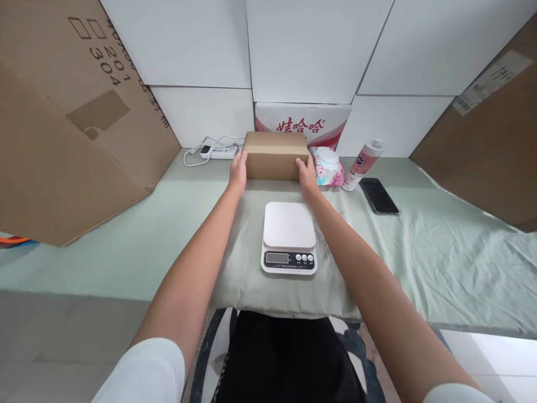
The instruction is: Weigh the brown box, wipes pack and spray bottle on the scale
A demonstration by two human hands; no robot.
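While the small cardboard box (276, 155) sat at twelve o'clock beyond the kitchen scale (289, 237), the left hand (238, 172) and right hand (307, 173) pressed flat against its ends, fingers together. It looked stiff and light, best gripped by those two ends.

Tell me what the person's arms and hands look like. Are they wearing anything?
Both arms are bare from the short white sleeves down. The left hand and right hand wear no gloves, and no watch, ring or bracelet shows on them.
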